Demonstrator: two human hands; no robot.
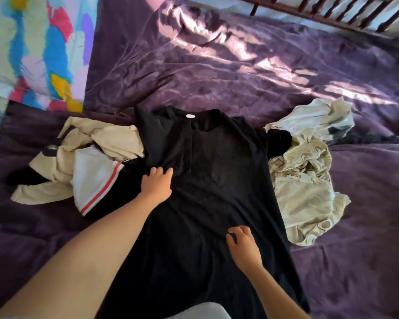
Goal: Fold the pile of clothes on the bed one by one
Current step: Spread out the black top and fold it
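Note:
A black t-shirt [217, 171] lies spread flat on the purple bedcover [240, 72], collar away from me, its left sleeve folded in over the chest. My left hand [156, 184] presses on the folded sleeve's lower edge with fingers spread. My right hand [242, 244] pinches the black cloth near the shirt's middle with curled fingers. Unfolded clothes lie on both sides: a cream and white heap with a red stripe [83, 162] to the left, and a pale patterned garment [304, 187] to the right.
A crumpled white garment [318, 118] lies at the right behind the patterned one. A bright multicoloured pillow or blanket [37, 47] fills the far left corner. A dark wooden slatted rail [332, 12] runs along the far right edge of the bed.

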